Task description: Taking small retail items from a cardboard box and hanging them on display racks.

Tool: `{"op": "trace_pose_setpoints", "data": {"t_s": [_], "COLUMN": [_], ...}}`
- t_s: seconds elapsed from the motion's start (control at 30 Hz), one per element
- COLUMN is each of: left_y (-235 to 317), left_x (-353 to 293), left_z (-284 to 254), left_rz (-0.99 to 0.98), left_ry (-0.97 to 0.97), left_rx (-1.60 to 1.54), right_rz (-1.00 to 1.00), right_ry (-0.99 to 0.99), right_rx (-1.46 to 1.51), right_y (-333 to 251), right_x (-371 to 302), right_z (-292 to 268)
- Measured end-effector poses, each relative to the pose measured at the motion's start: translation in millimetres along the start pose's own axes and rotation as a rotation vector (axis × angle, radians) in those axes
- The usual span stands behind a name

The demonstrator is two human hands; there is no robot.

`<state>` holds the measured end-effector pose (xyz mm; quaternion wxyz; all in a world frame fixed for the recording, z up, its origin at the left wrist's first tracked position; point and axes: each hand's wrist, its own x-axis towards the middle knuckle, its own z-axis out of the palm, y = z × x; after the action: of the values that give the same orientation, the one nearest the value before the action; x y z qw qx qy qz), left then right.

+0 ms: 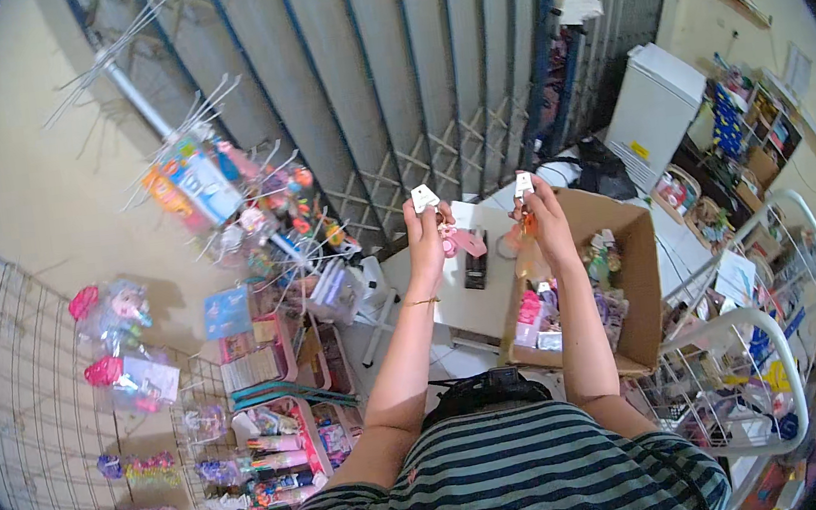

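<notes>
My left hand point(426, 242) is closed round a small white card point(425, 199) with a pink accessory point(463, 242), perhaps a hair bow, hanging beside the fingers. Another small white card point(523, 183) stands up from my closed right hand point(551, 226). Something small and orange-red point(528, 222) hangs below that card; its exact kind is too small to tell. Both hands are raised, apart, over a white table point(464, 301). On the table, between my forearms, lies a long black object point(476, 265).
An open cardboard box point(640, 274) of packaged goods stands by my right forearm. To the left are a wire display stand point(202, 168), a wire grid point(52, 396) and pink baskets point(312, 432). A white wire cart point(785, 343) is at right; a folding gate point(347, 71) lies ahead.
</notes>
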<state>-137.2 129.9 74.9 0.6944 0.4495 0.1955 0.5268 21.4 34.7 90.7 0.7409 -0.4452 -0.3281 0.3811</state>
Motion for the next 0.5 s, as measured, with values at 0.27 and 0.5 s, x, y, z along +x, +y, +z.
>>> {"op": "trace_pose_setpoints", "data": {"t_s": [0.27, 0.5], "left_y": [115, 178], "left_x": [-4, 4], "left_z": [-100, -177], "left_rz": [0.224, 0.421], "left_ry": [0.133, 0.194], "left_rx": [0.189, 0.306], "right_rz": [-0.024, -0.01], "right_ry": [-0.247, -0.39], "right_rx": [-0.048, 0.051], "right_y": [29, 53], "right_x": [24, 54], "right_z": [129, 233]}}
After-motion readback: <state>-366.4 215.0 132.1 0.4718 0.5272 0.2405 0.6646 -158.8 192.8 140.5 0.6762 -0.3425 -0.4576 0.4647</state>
